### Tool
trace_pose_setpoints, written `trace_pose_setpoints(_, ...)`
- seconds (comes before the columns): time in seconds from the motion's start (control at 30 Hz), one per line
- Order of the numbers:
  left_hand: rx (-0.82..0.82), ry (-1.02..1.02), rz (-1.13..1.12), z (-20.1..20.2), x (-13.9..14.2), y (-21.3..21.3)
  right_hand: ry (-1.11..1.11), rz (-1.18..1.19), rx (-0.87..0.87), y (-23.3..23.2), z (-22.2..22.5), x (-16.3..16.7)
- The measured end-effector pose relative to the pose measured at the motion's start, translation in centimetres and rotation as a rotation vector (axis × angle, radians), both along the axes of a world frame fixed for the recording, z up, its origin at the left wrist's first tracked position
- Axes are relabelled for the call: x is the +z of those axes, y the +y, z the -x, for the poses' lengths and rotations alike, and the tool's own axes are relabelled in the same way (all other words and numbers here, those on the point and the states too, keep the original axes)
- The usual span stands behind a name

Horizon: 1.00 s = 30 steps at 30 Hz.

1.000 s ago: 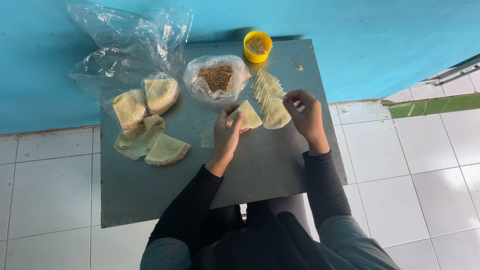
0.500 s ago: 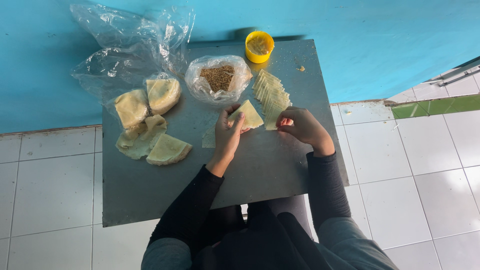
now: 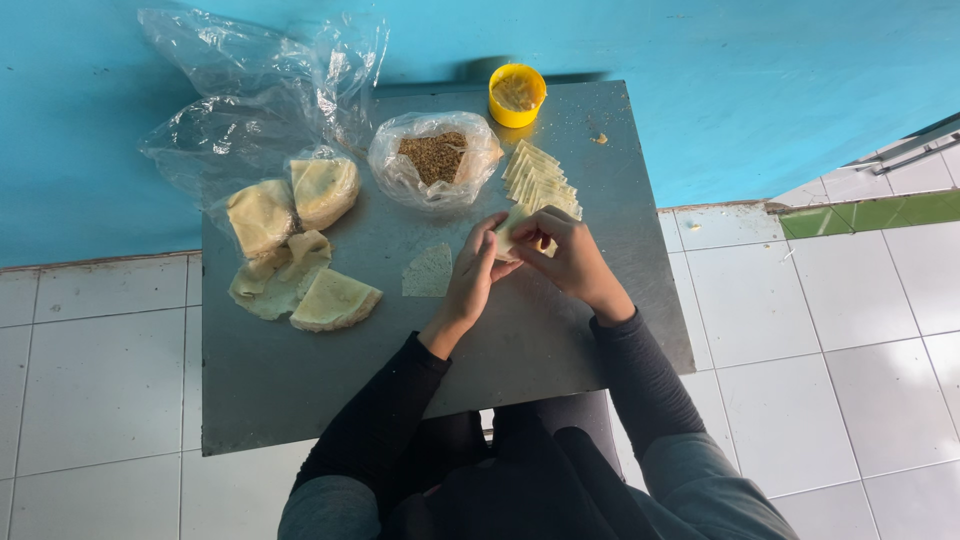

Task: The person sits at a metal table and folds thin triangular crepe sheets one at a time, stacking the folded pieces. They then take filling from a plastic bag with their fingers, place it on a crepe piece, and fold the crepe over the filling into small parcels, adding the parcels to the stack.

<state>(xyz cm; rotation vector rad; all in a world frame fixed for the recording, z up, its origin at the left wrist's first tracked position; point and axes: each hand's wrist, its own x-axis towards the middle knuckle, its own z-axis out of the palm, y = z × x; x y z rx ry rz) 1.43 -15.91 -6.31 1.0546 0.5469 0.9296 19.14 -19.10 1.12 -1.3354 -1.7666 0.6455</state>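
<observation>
- Left arm: long dark charcoal knit sleeve (image 3: 375, 425), close-fitting, ends at the wrist; cuff plain, no buttons seen.
- Right arm: matching dark charcoal long sleeve (image 3: 640, 380), same snug fit, light creasing near the elbow.
- Upper arms and shoulders: fabric turns a lighter grey (image 3: 700, 485) on both sides, a second tone against the forearms.
- Left hand (image 3: 472, 275) and right hand (image 3: 575, 262): bare, no gloves; no rings, watch or bands visible.
- Lap: dark garment (image 3: 510, 470), folds only, detail too dim to resolve.
</observation>
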Motion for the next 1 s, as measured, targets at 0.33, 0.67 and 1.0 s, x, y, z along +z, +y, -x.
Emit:
trace_pose_setpoints(0.33, 0.129, 0.153, -0.22, 0.0, 0.4, -0.2, 0.371, 0.164, 0.083, 0.4, -1.5, -2.7)
trace_pose_setpoints(0.67, 0.315, 0.254, -0.259, 2.3, 2.1, 1.0, 0.549, 0.004, -0.322, 1.6, -5.9, -3.9)
trace_pose_setpoints(1.0, 0.752, 0.767, -0.649, 14.8, 6.6, -2.5, -0.18, 0.284, 0.047, 0.4, -5.6, -1.2)
